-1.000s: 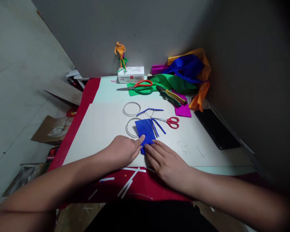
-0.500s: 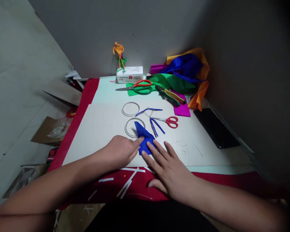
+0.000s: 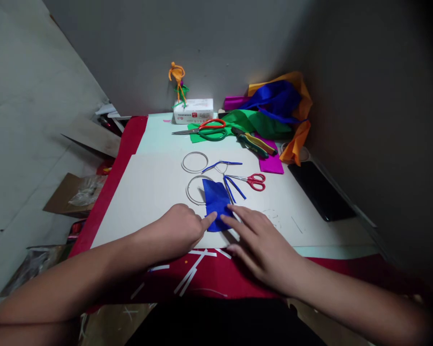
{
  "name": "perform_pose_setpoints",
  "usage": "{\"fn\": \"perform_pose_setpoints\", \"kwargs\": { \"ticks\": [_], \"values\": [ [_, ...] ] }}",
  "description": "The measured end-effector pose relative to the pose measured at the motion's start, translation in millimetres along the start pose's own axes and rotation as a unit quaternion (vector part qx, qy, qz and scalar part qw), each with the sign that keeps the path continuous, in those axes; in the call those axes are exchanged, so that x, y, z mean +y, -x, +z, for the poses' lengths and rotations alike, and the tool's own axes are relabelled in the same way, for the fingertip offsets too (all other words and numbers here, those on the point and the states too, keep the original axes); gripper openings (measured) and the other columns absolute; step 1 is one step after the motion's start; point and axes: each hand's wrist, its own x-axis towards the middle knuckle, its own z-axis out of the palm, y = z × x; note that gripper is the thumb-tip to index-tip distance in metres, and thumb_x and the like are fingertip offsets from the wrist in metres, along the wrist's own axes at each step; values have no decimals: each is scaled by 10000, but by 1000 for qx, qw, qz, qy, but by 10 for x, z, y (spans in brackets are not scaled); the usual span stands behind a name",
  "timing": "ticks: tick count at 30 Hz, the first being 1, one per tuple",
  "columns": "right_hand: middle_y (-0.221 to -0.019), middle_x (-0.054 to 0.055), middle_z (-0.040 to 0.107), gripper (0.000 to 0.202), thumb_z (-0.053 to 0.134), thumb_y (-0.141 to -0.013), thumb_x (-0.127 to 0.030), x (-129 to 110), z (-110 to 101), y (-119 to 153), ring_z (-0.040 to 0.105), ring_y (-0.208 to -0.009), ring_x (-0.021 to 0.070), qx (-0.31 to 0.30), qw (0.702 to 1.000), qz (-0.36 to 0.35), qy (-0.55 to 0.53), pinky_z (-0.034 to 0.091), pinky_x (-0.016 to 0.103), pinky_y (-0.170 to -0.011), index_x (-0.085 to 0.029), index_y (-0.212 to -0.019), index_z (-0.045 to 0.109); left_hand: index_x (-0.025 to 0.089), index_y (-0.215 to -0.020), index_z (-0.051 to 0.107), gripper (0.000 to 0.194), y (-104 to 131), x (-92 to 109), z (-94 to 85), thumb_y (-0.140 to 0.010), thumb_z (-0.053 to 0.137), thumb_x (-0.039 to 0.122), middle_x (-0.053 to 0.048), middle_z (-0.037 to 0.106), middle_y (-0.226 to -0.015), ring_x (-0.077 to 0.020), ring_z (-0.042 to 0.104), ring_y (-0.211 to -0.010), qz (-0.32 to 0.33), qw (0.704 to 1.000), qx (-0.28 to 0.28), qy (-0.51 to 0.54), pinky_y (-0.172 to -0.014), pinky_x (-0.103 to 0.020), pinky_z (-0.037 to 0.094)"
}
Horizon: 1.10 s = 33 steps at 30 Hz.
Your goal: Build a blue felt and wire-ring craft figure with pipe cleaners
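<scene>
A blue crepe-paper piece (image 3: 216, 194) lies on the white board in front of me, its far edge over part of a wire coil. My left hand (image 3: 182, 228) presses its outstretched index finger on the near left part of the paper, the other fingers curled under. My right hand (image 3: 258, 235) is open, fingers apart, with fingertips at the paper's near right edge. Just beyond the paper lies a wire figure (image 3: 222, 168) with blue-wrapped limbs. Small red-handled scissors (image 3: 256, 181) point at it from the right.
Two wire coils (image 3: 195, 162) lie left of the figure. Farther back are large scissors (image 3: 212, 129), pliers (image 3: 254, 143), coloured paper (image 3: 274, 101) and a white box (image 3: 194, 111) bearing an orange figure (image 3: 178, 77). A black phone (image 3: 321, 192) lies right. White strips (image 3: 187, 278) litter the red cloth.
The blue paper's raised, folded far part has come down and now spreads out flatter. My right hand has drawn back a little toward me and to the right. The left index finger stays on the paper.
</scene>
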Motion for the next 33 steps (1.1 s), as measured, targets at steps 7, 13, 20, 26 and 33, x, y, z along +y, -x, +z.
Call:
{"fn": "perform_pose_setpoints", "kwargs": {
  "ticks": [7,13,20,26,33],
  "values": [
    [-1128,158,542,619,586,-823,-375,129,-133,-299,548,-999,273,-11,994,87,-69,490,434,-841,-168,-1361,357,63,-1347,420,479,-5,21,-7,-888,342,177,-122,658,-680,-248,596,-583,0,1000,-17,-13,-540,-341,375],
    [-1089,119,586,637,610,-780,-174,179,24,-443,573,-954,232,-3,990,66,-127,483,369,-799,-197,-1356,336,77,-1373,387,549,-9,38,-25,-831,414,160,-108,669,-699,-240,599,-590,-6,999,-33,-24,-540,-334,374],
    [-833,19,611,457,560,-777,-96,231,36,-447,571,-751,135,75,938,102,-324,455,281,-726,-188,-1219,491,174,-893,666,262,-3,12,-244,-855,429,280,-52,655,-702,-179,572,-595,-125,978,1,167,-566,-284,373],
    [-760,3,614,297,737,-651,-226,234,-93,-483,570,-618,92,50,726,223,-649,456,227,-586,-166,-913,613,169,-796,596,238,-5,-87,-293,-825,519,393,64,377,-530,-95,374,-493,-164,881,-13,444,-489,-214,279],
    [-663,-2,620,191,671,-705,-267,139,127,-474,558,-549,83,33,786,223,-576,469,238,-579,-146,-840,614,150,-807,554,186,-103,-24,-292,-790,588,332,35,496,-697,-97,423,-625,-112,767,-72,628,-584,-200,344]
  ]
}}
